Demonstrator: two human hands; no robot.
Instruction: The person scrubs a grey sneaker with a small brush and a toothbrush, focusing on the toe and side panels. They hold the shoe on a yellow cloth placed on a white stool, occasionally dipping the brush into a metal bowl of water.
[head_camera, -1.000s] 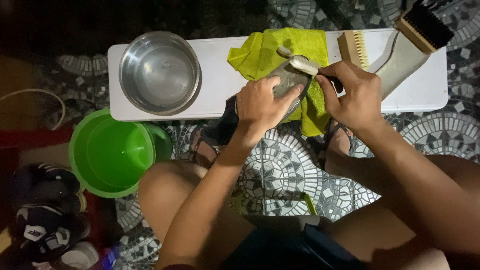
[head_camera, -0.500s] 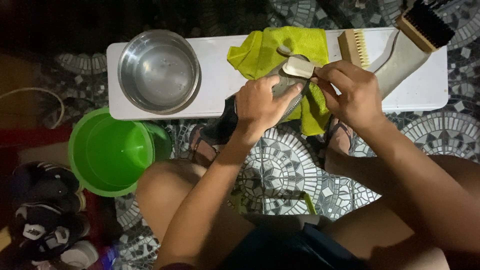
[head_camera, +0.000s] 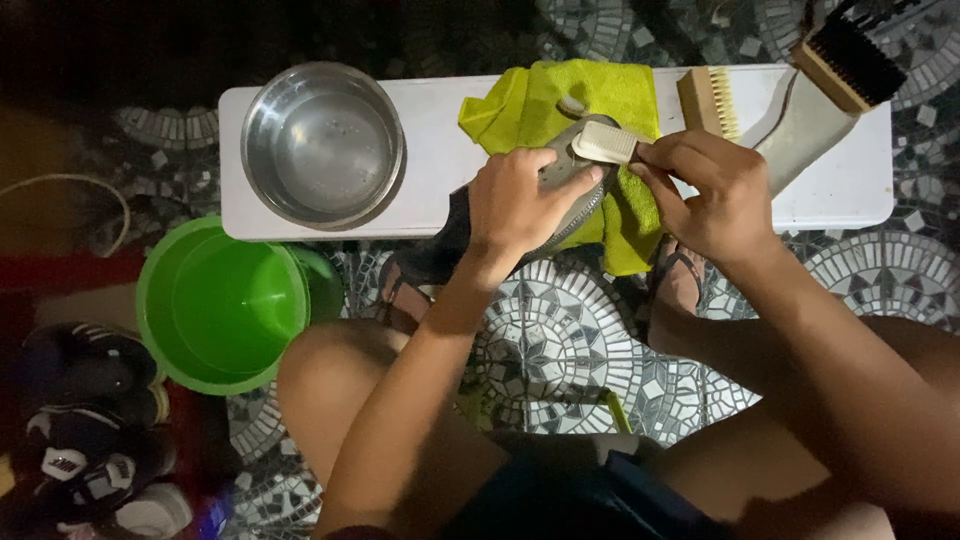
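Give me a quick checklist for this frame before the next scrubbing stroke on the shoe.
1. Left hand grips the shoe, sole up: ok.
2. Right hand holds the small white brush against the sole: ok.
3. Yellow-green cloth lies under the shoe: ok.
4. Steel bowl upright on the white bench: ok.
5. Water in the bowl: cannot tell.
6. Green bucket on the floor beside the bench: ok.

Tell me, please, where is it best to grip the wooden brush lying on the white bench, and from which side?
Probably grip the wooden brush across its long wooden back, coming from above. It lies free on the bench, right of the yellow cloth, with pale bristles turned to the right, so the wood side is exposed. The right hand is nearest.
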